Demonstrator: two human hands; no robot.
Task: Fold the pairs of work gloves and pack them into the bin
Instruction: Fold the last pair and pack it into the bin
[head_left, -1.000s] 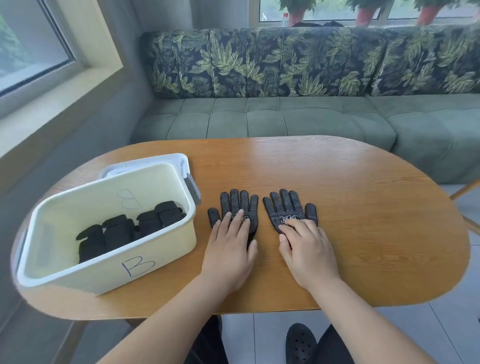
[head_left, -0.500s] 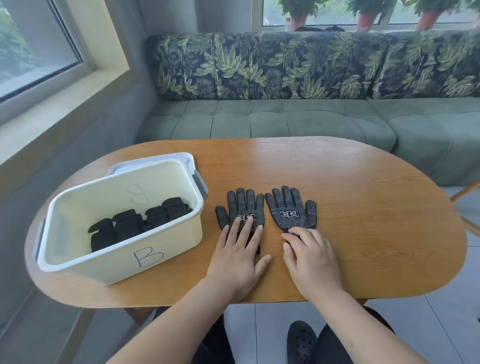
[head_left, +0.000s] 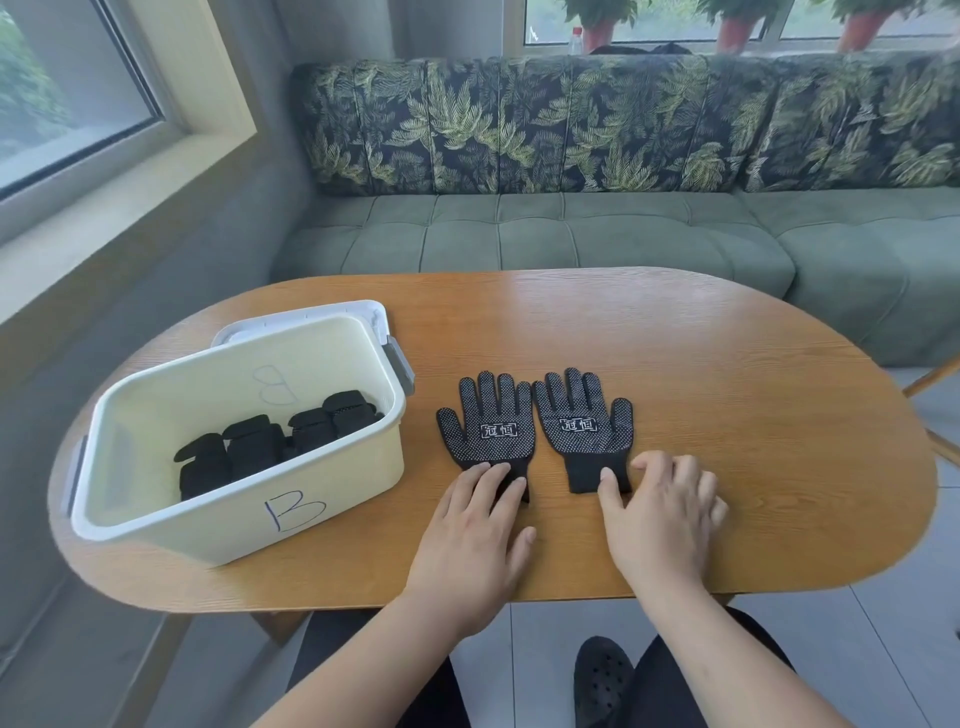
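Two black dotted work gloves lie flat, palm side up and side by side, in the middle of the table: the left glove (head_left: 487, 422) and the right glove (head_left: 584, 422). My left hand (head_left: 475, 527) lies flat with its fingertips on the left glove's cuff. My right hand (head_left: 660, 512) rests with its fingers loosely spread at the right glove's cuff, thumb touching it. The pale yellow bin (head_left: 311, 499), marked B, stands to the left and holds several folded black gloves (head_left: 275, 441).
The oval wooden table (head_left: 727, 374) has bare surface to the right and behind the gloves. A green sofa (head_left: 571, 234) runs behind it, a window sill (head_left: 104, 208) to the left. My knees and a black shoe (head_left: 602, 680) show below the front edge.
Both hands have slid back toward me along the gloves, from the palms to the cuffs, leaving the gloves flattened and uncovered. The gloves now lie closer together.
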